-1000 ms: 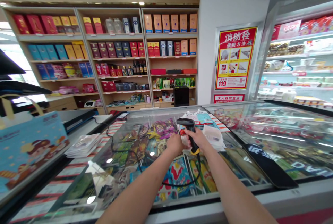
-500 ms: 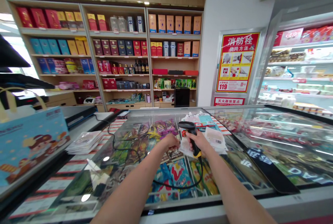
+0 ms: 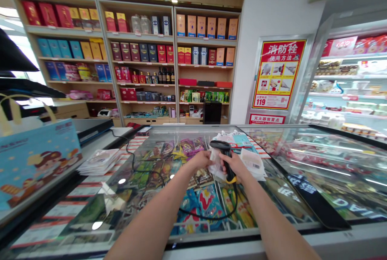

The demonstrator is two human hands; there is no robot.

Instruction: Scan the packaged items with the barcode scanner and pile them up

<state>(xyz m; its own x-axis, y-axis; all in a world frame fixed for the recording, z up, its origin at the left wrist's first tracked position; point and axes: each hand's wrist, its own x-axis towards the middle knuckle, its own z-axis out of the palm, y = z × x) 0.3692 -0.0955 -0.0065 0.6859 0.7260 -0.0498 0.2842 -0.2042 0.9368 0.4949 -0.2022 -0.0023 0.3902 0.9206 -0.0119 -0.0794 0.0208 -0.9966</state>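
My right hand (image 3: 233, 164) is wrapped round the handle of a black and yellow barcode scanner (image 3: 221, 145), whose head points forward and left. Closed at the edge of a whitish translucent packet (image 3: 215, 161) is my left hand (image 3: 203, 159); the packet lies partly behind the scanner. Just right of the scanner rests a stack of white packets (image 3: 252, 161) with a barcode label. Blue and white packets (image 3: 239, 140) lie behind it. From the scanner a black cable (image 3: 211, 217) loops over the glass freezer lid.
A glass-topped freezer (image 3: 208, 236) holds colourful packets under its lid. At the left are a blue paper bag (image 3: 39, 159) and a pile of white packets (image 3: 99, 161). A black strip (image 3: 320, 201) lies at the right. Shelves of boxes stand behind.
My left hand has moved slightly forward and right and now grips the whitish packet, which is lifted a little beside the scanner. The view has shifted slightly.
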